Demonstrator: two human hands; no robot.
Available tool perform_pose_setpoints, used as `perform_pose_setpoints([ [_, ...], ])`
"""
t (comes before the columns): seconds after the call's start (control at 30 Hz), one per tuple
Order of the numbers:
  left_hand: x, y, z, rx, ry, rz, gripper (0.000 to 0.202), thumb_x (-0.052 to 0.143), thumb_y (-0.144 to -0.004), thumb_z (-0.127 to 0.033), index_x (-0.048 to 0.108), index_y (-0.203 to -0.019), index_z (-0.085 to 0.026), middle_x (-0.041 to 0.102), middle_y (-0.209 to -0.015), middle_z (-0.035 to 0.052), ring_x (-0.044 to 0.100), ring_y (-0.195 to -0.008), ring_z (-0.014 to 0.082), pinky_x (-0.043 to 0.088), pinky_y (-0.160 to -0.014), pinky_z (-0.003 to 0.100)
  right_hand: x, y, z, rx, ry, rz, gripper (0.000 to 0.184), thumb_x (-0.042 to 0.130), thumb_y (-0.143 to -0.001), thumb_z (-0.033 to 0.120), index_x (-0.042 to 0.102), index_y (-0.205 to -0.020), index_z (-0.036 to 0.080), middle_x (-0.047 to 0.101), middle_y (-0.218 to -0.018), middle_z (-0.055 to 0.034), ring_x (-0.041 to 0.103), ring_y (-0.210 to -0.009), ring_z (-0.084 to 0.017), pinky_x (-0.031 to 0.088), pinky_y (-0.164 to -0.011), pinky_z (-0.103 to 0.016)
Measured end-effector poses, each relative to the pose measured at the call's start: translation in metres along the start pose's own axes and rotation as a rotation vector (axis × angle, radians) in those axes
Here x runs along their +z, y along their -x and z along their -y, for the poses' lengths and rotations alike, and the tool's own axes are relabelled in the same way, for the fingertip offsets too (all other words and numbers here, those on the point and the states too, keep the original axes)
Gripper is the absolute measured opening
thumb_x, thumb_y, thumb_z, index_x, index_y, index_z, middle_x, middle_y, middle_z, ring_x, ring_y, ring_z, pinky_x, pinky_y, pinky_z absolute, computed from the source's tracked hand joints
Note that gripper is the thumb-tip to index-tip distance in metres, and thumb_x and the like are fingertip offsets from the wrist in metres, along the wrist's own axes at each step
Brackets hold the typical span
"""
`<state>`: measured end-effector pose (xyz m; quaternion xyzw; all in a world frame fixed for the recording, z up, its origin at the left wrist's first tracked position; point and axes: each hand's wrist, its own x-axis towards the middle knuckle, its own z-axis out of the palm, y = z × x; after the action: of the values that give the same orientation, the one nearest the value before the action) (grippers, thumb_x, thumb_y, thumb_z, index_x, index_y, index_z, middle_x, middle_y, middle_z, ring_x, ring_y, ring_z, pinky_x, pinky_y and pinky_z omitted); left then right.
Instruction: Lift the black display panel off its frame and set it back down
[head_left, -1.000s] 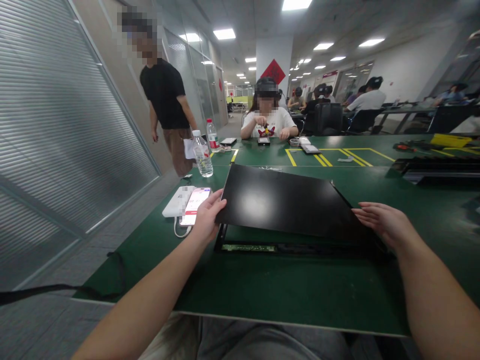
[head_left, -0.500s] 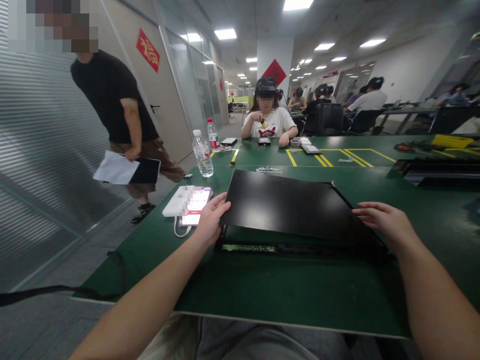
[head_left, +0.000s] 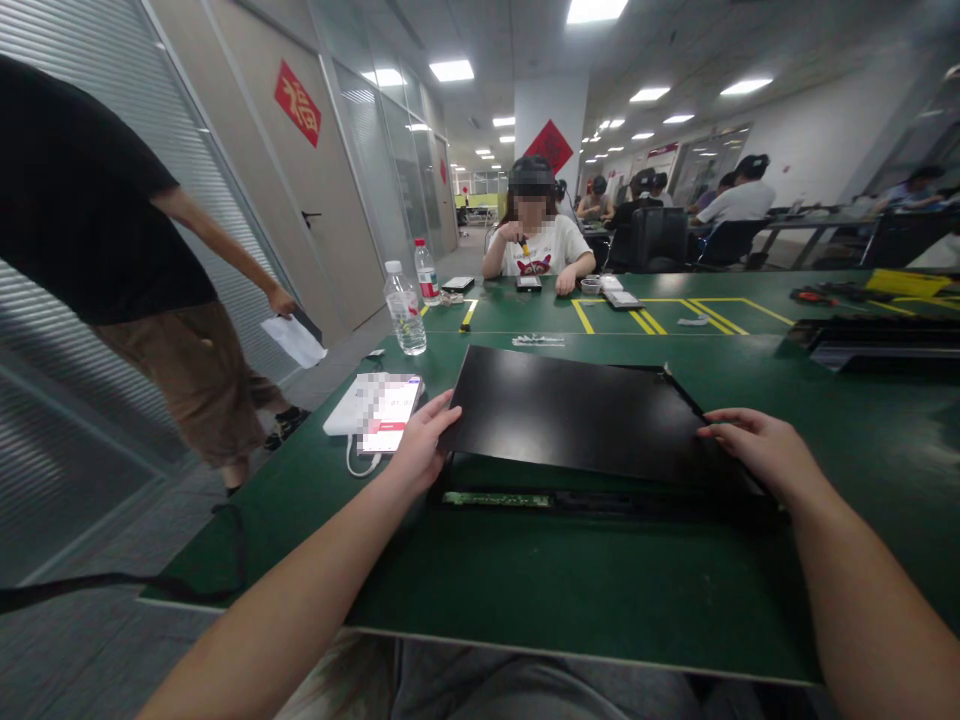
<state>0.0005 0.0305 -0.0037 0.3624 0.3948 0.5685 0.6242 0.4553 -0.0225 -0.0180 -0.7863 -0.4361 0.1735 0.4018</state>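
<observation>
**benchnoob:** Head cam only, so one view. Both hands are on a flat black panel (head_left: 577, 415) that sits tilted over a black frame (head_left: 600, 497) on the green worktop (head_left: 562, 590). The panel's near edge is raised off the frame, its far edge is lower. Left hand (head_left: 420, 445) pinches the panel's left near corner, fingers on top; right hand (head_left: 754, 450) lies mostly open on the panel's right edge, and I can't tell if the thumb is hooked under. How do I handle it well?

**panelguy:** I'd say keep both hands on the edges, never pressing on the middle of the panel. Move both sides evenly so it doesn't twist. There's a green strip (head_left: 495, 497) showing under the panel's near edge, maybe a circuit board, so don't drag across it. Also a phone (head_left: 390, 412) on a white power bank (head_left: 352, 402) just left of the panel, and a water bottle (head_left: 406, 308) beyond that. Mind your elbow.
</observation>
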Motion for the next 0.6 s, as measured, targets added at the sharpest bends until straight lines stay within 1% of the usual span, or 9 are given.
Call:
perform_pose_setpoints([
  [0.1, -0.001, 0.000, 0.003, -0.046, 0.021, 0.047, 0.048, 0.084, -0.073, -0.019, 0.077, -0.120, -0.016, 0.082, -0.111, 0.0114, 0.077, -0.100, 0.0262, 0.062, -0.077, 0.031, -0.002, 0.007, 0.012, 0.048, 0.044, -0.001, 0.031, 0.065, -0.070, 0.036, 0.078, -0.094, 0.024, 0.081, -0.089, -0.0062, 0.070, -0.083, -0.024, 0.050, -0.078, -0.037],
  [0.27, -0.003, -0.002, 0.008, -0.075, 0.012, 0.085, 0.049, 0.083, -0.074, -0.022, 0.078, -0.122, -0.019, 0.081, -0.115, 0.0104, 0.077, -0.104, 0.0285, 0.063, -0.079, 0.033, -0.004, 0.014, 0.025, 0.070, 0.094, -0.002, 0.028, 0.063, -0.071, 0.035, 0.078, -0.091, 0.024, 0.081, -0.087, -0.0060, 0.069, -0.082, -0.025, 0.047, -0.073, -0.036],
  [0.4, -0.002, -0.003, 0.009, -0.062, 0.001, 0.116, 0.049, 0.082, -0.073, -0.022, 0.078, -0.122, -0.019, 0.082, -0.114, 0.0095, 0.076, -0.108, 0.0296, 0.062, -0.082, 0.034, -0.005, 0.015, 0.027, 0.070, 0.119, 0.003, 0.027, 0.063, -0.071, 0.036, 0.079, -0.089, 0.025, 0.081, -0.089, -0.0055, 0.069, -0.086, -0.026, 0.046, -0.071, -0.036],
  [0.5, -0.001, -0.002, 0.008, -0.055, -0.018, 0.124, 0.048, 0.082, -0.073, -0.022, 0.079, -0.120, -0.019, 0.083, -0.111, 0.0089, 0.076, -0.107, 0.0296, 0.061, -0.084, 0.035, -0.004, 0.014, 0.026, 0.066, 0.163, 0.002, 0.024, 0.065, -0.072, 0.036, 0.079, -0.089, 0.026, 0.081, -0.091, -0.0053, 0.069, -0.088, -0.026, 0.045, -0.070, -0.036],
  [0.6, -0.001, -0.002, 0.008, -0.049, -0.036, 0.141, 0.048, 0.083, -0.073, -0.024, 0.079, -0.121, -0.019, 0.083, -0.109, 0.0097, 0.076, -0.105, 0.0300, 0.061, -0.085, 0.036, -0.002, 0.009, 0.020, 0.037, 0.192, -0.011, 0.023, 0.065, -0.073, 0.037, 0.079, -0.087, 0.027, 0.081, -0.089, -0.0052, 0.070, -0.086, -0.026, 0.045, -0.068, -0.035],
])
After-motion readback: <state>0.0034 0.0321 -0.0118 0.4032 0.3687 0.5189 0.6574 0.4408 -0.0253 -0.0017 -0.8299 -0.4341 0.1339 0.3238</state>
